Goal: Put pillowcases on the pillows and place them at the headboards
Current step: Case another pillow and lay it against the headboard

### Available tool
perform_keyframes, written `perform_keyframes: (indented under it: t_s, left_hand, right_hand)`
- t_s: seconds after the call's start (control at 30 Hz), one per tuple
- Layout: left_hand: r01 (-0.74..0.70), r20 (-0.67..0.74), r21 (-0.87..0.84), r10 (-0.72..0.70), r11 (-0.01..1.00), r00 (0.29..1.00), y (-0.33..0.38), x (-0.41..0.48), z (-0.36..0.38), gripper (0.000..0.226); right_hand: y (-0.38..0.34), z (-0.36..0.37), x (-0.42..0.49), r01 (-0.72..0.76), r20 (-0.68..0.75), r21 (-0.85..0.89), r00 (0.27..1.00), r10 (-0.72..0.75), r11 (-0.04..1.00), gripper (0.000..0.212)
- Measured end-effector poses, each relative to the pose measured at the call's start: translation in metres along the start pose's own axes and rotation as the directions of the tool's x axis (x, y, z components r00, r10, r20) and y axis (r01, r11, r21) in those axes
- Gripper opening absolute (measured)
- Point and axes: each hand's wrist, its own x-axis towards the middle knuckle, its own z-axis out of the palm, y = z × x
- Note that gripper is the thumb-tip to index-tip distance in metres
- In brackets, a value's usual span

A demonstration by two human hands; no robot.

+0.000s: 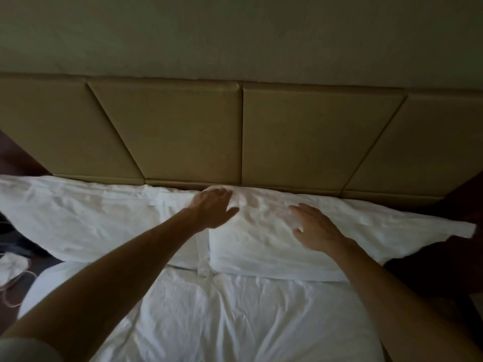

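As the white cased pillow [261,246] is lying centre-right of frame against the tan padded headboard [183,131], left hand [213,209] and right hand [316,228], flat and grasping nothing, are pressing it, seemingly seating it snug.

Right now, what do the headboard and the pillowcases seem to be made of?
Headboard: probably padded tan leatherette or vinyl, judging by smooth, faintly sheened panels with rounded edges and tight seams; real leather cannot be ruled out. Pillowcases: matte white woven cloth, likely cotton or a blend, shown by fine soft creases.
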Motion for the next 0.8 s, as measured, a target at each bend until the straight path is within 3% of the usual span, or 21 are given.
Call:
perform_keyframes:
  t_s: [0.07, 0.17, 0.27, 0.33, 0.43, 0.57, 0.8]
  left_hand:
    - [-0.045, 0.141, -0.057, 0.053, 0.997, 0.989, -0.006, -0.005, 0.018, 0.096]
    - [-0.022, 0.041, -0.294, 0.035, 0.956, 0.999, -0.016, -0.011, 0.037, 0.094]
    - [-0.110, -0.186, -0.361, 0.044, 0.926, 0.982, -0.028, -0.020, 0.043, 0.062]
    - [-0.204, -0.261, -0.333, 0.119, 0.921, 0.958, -0.041, -0.023, 0.037, 0.041]
    - [-0.242, -0.195, -0.368, 0.180, 0.898, 0.964, -0.067, -0.026, 0.021, 0.032]
    - [-0.213, -0.052, -0.337, 0.208, 0.917, 0.977, -0.109, -0.036, 0.019, 0.037]
    - [-0.313, 0.091, -0.334, 0.361, 0.889, 0.928, -0.184, -0.074, 0.053, 0.042]
  right_hand:
    - [-0.009, 0.000, 0.004, 0.016, 0.035, -0.005, 0.999, -0.016, 1.000, 0.071]
    - [-0.022, 0.005, 0.005, 0.045, 0.047, 0.003, 0.998, -0.045, 0.999, 0.074]
    - [-0.035, 0.013, 0.001, 0.037, 0.043, 0.005, 0.998, -0.037, 0.999, 0.074]
    - [-0.043, 0.015, -0.004, 0.022, 0.053, -0.001, 0.998, -0.022, 1.000, 0.073]
    - [-0.058, 0.018, -0.010, -0.051, 0.095, -0.040, 0.994, 0.055, 0.998, 0.074]
    - [-0.088, 0.026, -0.016, -0.189, 0.143, -0.061, 0.970, 0.195, 0.980, 0.075]
    - [-0.185, 0.053, -0.048, -0.375, 0.111, -0.072, 0.918, 0.381, 0.924, 0.068]
